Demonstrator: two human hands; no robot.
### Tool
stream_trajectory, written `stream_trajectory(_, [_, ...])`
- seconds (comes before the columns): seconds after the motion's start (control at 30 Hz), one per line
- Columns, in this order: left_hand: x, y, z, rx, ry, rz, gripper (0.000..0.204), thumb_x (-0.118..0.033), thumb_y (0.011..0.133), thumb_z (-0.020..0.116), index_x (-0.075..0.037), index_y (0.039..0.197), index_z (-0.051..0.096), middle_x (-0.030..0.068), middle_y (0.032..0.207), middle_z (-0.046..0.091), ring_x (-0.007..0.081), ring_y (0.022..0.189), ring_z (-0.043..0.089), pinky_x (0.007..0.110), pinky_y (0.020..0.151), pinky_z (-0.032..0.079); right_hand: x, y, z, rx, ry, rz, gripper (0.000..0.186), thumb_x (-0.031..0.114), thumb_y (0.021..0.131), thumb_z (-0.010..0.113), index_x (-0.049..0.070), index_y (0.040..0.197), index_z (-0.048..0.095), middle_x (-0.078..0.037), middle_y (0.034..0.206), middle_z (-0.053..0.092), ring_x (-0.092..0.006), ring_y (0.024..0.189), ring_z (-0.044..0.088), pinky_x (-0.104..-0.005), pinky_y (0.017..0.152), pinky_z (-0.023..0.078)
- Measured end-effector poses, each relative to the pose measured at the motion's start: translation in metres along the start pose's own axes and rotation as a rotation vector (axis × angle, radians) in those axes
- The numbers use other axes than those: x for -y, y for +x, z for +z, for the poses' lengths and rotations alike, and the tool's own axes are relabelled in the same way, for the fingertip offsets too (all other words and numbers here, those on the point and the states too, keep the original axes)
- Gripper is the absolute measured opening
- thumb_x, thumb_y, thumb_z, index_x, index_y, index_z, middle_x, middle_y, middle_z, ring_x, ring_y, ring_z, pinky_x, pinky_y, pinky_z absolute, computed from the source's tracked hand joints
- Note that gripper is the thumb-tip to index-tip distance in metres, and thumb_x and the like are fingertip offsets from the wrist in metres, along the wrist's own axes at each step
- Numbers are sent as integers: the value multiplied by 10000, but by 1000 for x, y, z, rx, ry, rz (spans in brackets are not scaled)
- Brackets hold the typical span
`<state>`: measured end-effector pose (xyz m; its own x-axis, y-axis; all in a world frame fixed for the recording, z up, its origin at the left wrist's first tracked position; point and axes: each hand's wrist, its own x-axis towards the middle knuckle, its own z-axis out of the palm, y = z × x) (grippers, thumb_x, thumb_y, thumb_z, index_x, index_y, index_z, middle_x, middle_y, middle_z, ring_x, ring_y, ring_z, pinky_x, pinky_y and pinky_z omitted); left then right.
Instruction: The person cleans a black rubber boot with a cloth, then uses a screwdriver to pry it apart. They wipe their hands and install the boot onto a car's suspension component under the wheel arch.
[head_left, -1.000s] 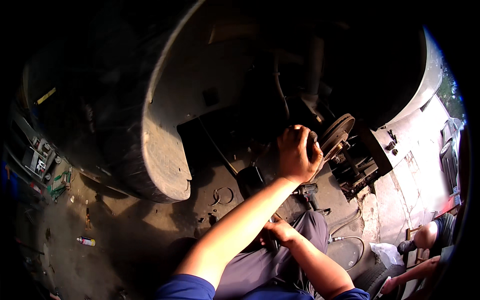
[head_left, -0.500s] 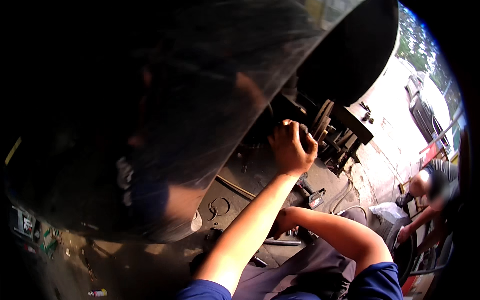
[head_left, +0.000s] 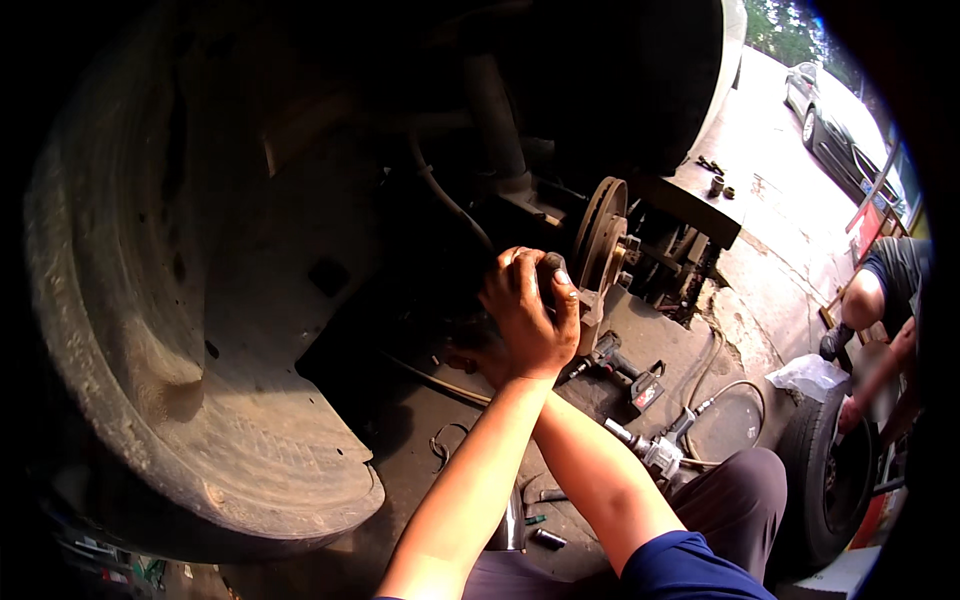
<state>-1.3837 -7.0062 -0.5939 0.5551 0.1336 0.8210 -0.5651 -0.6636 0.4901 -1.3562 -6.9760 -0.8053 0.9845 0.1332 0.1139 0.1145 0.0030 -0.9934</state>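
My left hand (head_left: pixel 530 315) is curled around a dark, rounded part (head_left: pixel 551 268) just left of the brake disc (head_left: pixel 600 235), its thumb pressing on the near side. What kind of part it is cannot be made out. The rusty disc stands on edge on the hub, with bolts showing on its right face. My right hand (head_left: pixel 478 358) reaches under the left wrist into shadow behind it; its fingers are mostly hidden. Above the hands, a suspension strut (head_left: pixel 497 125) runs down toward the hub, and a hose (head_left: pixel 440 190) hangs beside it.
A worn wheel-arch liner (head_left: pixel 270 440) curves along the left. On the floor are a cordless impact wrench (head_left: pixel 630 375), a grey air tool (head_left: pixel 660 455) with its hose, and a socket (head_left: pixel 549 538). At right, another person's hand (head_left: pixel 850 412) touches a wheel (head_left: pixel 805 470).
The view has shifted, showing the wheel arch's inside and more of the disc. My right hand has moved from near my knee up beneath my left wrist. The left hand keeps its curled grip.
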Motion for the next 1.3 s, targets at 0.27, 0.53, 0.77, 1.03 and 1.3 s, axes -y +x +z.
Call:
stream_trajectory(0.27, [152,47,-78,-232,288,-555,373,-226,947,746,54,1174,649,218,1126,721,356,1015,709,472,969,553,13,13,32,76,-46,-161,314,260,1024,707,69,1272,725,-226,1134,760,-413,1051,741,-443,919,579])
stream_trajectory(0.53, [197,106,-66,208,-235,-1378,420,-412,1045,671,-100,1319,738,94,1181,785,286,1047,756,497,967,602,42,3,35,-139,-143,-318,453,261,1066,646,12,1442,616,-315,1418,625,-480,1343,581,-500,1143,463])
stream_trajectory(0.77, [224,109,-42,220,-283,-1597,414,-366,1070,655,-37,1310,729,141,1212,783,280,1019,780,439,900,647,44,1,20,31,-116,-283,483,257,1075,617,19,1493,578,-289,1571,520,-456,1487,457,-517,1230,382])
stream_trajectory(1.03, [184,85,-51,145,-460,-1443,358,-310,1079,667,-51,1311,749,119,1055,822,257,909,812,405,844,669,52,-9,19,55,-49,-303,461,181,1034,687,1,1449,599,-265,1446,625,-436,1366,586,-463,1149,462])
stream_trajectory(1.3, [164,82,-51,311,-371,-1442,367,-274,1107,583,-38,1357,713,91,1124,802,171,870,788,330,729,638,48,-5,24,-13,68,-244,413,238,1024,709,15,1367,651,-241,1330,689,-432,1264,651,-479,1065,517])
